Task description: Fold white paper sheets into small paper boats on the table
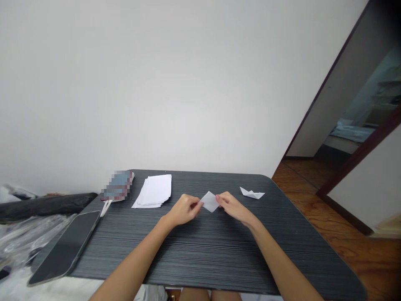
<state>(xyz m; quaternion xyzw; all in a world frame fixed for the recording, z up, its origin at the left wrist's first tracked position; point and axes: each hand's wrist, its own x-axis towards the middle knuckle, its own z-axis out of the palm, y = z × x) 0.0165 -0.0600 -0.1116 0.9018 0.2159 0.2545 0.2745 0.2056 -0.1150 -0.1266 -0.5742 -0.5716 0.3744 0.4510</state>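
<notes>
The left hand [184, 210] and the right hand [232, 205] grasp a folded paper [209, 202] between them. Left grip: thumb and fingers pinched on the paper's left corner. Right grip: pinched on its right corner. The paper is positioned over the middle of the dark bench [206, 251], oriented as a diamond; contact with the surface cannot be determined. A paper boat [252, 194] rests beyond the right hand, to the right. A paper stack [156, 190] lies beyond the left hand, to the left.
</notes>
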